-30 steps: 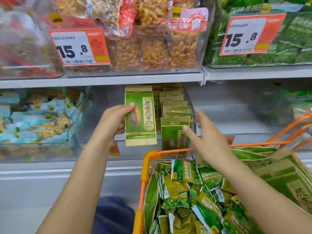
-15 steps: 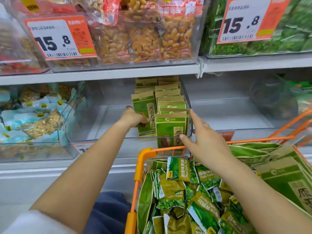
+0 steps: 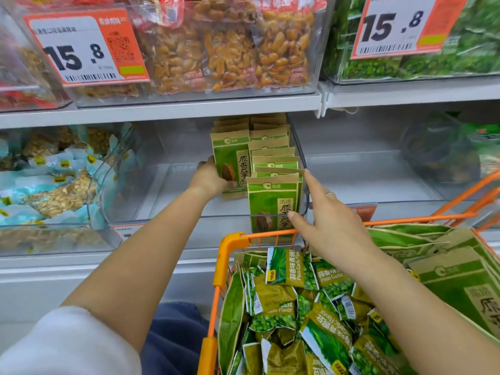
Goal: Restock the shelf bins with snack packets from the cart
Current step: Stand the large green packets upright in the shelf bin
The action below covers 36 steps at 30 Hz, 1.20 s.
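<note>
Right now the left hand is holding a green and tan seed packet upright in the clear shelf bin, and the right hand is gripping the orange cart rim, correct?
Not quite. The head view shows the right hand open, fingers straight against the front green and tan seed packet in the clear shelf bin, above the orange cart rim. The left hand holds its packet upright.

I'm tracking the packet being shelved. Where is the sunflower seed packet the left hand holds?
In the head view, centre frame: the sunflower seed packet stands upright in the clear bin, gripped by the left hand, just left of the row of matching packets.
</note>
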{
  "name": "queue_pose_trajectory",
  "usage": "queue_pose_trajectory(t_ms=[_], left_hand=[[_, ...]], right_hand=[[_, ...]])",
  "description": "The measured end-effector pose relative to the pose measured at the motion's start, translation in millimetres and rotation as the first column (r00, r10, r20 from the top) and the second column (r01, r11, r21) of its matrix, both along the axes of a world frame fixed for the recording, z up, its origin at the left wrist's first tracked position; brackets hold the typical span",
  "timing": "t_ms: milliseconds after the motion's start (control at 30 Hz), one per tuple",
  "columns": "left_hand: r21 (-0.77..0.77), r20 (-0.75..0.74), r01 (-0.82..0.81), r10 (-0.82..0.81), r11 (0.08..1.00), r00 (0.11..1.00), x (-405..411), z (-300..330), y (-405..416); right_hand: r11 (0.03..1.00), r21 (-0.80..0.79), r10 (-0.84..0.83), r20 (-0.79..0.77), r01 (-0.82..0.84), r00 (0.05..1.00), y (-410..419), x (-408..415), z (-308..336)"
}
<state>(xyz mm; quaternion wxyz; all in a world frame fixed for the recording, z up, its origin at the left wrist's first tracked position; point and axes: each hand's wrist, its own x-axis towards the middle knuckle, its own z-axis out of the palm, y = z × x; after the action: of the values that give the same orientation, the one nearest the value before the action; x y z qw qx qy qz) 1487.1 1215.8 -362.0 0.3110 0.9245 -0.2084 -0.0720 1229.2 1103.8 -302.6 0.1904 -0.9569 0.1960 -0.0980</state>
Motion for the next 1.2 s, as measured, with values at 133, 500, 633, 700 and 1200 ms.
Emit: queue_pose_trajectory(t_ms=[133, 500, 633, 700, 1200], left_hand=[[-0.093, 0.0, -0.026, 0.026, 0.995, 1.0, 0, 4, -1], [-0.476, -0.29, -0.199, 0.061, 0.857, 0.955, -14, 32, 15], [-0.584, -0.093, -0.229, 0.216, 0.779, 0.972, -49, 57, 31], [-0.638, -0.016, -0.185, 0.227, 0.748, 0.974, -74, 62, 38], [-0.808, 0.119, 0.053, 0.074, 0.586, 0.99, -160, 52, 27]], right_hand=[[1.0, -0.011, 0.004, -0.01, -0.004, 1.0, 0, 0, 0], [0.994, 0.108, 0.015, -0.006, -0.014, 1.0, 0, -1, 11], [0.894, 0.447, -0.047, 0.142, -0.022, 0.989, -22, -14, 46], [0.862, 0.504, -0.02, 0.138, -0.053, 0.99, -34, -32, 66], [0.987, 0.145, 0.064, 0.006, -0.064, 0.998, -52, -71, 37]])
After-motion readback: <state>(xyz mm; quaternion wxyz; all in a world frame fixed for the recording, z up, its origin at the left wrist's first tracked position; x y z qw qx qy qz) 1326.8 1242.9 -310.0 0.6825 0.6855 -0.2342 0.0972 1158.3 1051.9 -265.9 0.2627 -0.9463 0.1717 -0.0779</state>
